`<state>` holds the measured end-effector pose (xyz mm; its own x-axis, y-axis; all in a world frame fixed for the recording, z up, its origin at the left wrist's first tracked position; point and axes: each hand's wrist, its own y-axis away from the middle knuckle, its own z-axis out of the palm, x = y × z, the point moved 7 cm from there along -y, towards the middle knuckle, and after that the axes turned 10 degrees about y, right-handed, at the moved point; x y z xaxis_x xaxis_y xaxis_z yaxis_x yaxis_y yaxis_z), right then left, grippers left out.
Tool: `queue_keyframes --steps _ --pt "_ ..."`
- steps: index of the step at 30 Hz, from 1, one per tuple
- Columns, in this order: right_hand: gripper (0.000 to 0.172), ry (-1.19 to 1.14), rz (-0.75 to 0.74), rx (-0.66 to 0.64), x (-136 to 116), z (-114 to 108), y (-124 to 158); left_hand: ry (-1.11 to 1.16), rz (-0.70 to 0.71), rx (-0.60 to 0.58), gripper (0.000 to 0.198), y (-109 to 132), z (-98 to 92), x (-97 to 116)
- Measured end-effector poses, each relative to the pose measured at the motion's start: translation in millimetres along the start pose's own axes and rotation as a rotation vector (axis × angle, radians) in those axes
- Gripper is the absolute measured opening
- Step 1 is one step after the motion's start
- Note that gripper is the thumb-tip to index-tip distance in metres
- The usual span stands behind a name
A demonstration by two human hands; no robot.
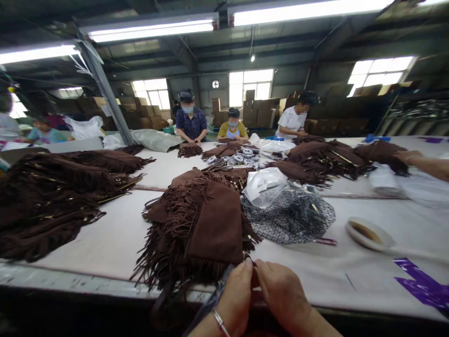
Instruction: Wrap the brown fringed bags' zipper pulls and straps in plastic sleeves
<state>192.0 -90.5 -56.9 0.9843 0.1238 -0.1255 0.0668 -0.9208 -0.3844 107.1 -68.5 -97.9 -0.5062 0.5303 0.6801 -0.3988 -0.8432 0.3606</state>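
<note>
My left hand, with a thin silver bracelet on its wrist, and my right hand meet at the near table edge. Their fingertips pinch a small dark piece together at the lower corner of a brown suede fringed bag. What the piece is stays too small to tell. The bag lies on top of a heap of like bags right in front of me. Beside the heap lies a black-and-white patterned cloth with a clear plastic bag on it.
A large pile of brown fringed bags fills the left of the white table. A tape roll and purple tape strips lie at right. Three people work at the far side; another person's arm reaches in from the right.
</note>
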Motion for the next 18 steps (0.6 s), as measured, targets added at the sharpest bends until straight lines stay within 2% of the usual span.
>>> queue_keyframes --steps 3,6,8,10,12,14,16,18 --pt "0.029 0.088 -0.173 0.210 -13.2 -3.0 8.6 0.224 -0.021 0.097 0.032 -10.2 -9.0 -9.2" --pt "0.036 0.035 -0.313 0.351 -25.1 3.5 15.5 0.363 0.002 0.228 0.016 -14.7 -29.6 -11.9" --pt "0.036 -0.058 -0.376 0.366 -29.3 6.6 15.8 0.379 0.026 0.255 0.013 -15.8 -41.4 -8.0" --pt "0.033 -0.202 -0.434 0.277 -30.1 6.1 10.0 0.345 0.036 0.256 0.018 -16.5 -50.7 -1.9" --pt "0.027 -0.338 -0.415 0.168 -21.8 -1.4 -3.8 0.303 0.032 0.274 0.026 -17.7 -59.1 2.5" --pt "0.022 -0.381 -0.299 0.136 -1.3 -15.5 -27.7 0.266 0.029 0.303 0.032 -20.4 -65.8 4.1" --pt "0.022 -0.311 -0.153 0.169 26.1 -30.3 -60.7 0.232 0.030 0.303 0.037 -25.1 -68.9 2.7" --pt "0.026 -0.154 -0.078 0.165 49.1 -37.0 -100.0 0.198 0.022 0.283 0.040 -30.3 -70.7 -0.9"
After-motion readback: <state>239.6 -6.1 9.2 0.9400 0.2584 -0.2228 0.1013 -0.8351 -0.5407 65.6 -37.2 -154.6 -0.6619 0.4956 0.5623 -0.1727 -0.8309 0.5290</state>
